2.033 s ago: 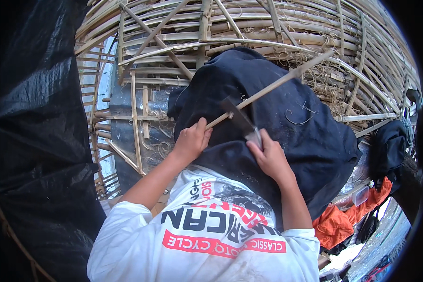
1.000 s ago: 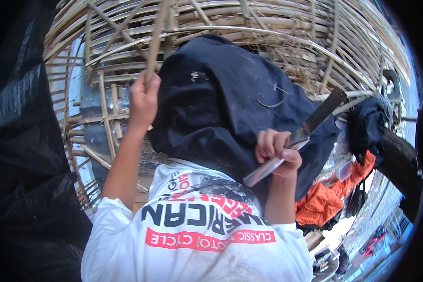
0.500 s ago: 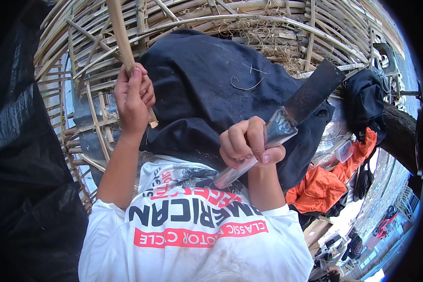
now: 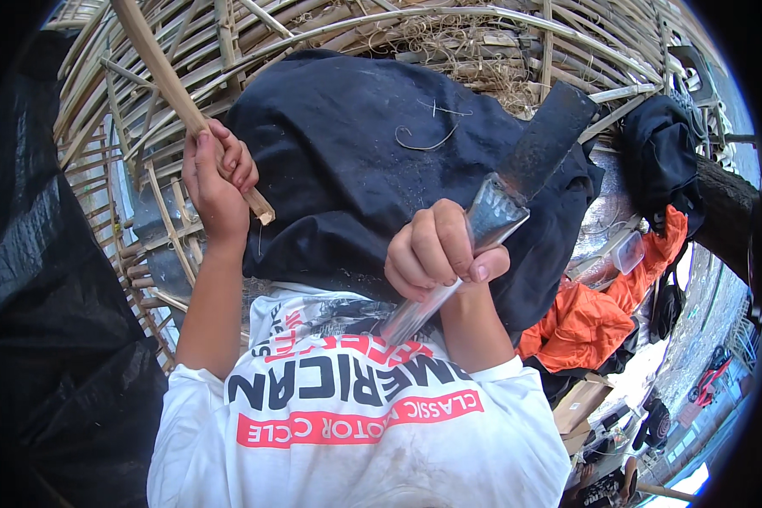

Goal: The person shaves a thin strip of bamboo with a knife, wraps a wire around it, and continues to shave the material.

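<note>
Left hand [image 4: 215, 190] closed round stick [image 4: 165, 74], right hand [image 4: 436, 252] round knife [image 4: 549, 140]

Dark cloth [image 4: 339, 135] spread wide here, folds rolling across near side! Thin curled strip [image 4: 423, 149] lying on top, toward far side, pale specks dotted about. Over right, crumpled orange cloth [image 4: 577, 326] lying, it seems at this warped rim, over silvery sheet [image 4: 694, 317]; clear plastic box [image 4: 628, 252] right by orange cloth.
</note>
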A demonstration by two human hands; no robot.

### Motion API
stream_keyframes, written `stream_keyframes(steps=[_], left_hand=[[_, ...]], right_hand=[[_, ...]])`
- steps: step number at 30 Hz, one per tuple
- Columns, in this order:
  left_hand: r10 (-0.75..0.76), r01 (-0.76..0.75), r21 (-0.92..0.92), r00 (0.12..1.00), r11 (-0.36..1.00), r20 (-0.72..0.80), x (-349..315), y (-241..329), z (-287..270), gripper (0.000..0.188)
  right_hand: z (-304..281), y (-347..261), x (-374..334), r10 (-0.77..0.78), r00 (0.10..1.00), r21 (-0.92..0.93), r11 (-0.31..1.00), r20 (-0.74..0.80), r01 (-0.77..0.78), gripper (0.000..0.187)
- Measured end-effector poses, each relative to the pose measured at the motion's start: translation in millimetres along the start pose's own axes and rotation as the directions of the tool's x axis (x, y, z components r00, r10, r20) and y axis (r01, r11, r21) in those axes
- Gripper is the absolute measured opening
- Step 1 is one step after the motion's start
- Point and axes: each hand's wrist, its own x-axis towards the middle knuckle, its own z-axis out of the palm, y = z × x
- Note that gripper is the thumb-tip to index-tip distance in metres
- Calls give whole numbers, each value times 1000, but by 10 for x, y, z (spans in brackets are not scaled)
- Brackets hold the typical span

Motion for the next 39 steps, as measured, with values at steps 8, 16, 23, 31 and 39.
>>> stream_keyframes(steps=[8,16,23,31,39], left_hand=[[259,-268,-200,963,942,-72,-3,-120,193,12],[288,-288,9,958,958,-11,-111,-326,391,10],[123,-123,199,992,972,10,-487,-672,460,17],[-236,234,-158,972,959,12,-749,-734,576,20],[-580,566,171,702,807,413,-817,-617,526,29]], right_hand=[[25,-28,-68,102,969,-145,980,-226,-137,25],[151,201,-135,-109,733,-724,304,-672,-619,15],[89,464,-1,-457,593,-739,269,-663,-618,31],[49,404,-126,-529,633,-823,407,-566,-396,31],[-41,275,-159,-694,507,-819,212,-510,-534,28]])
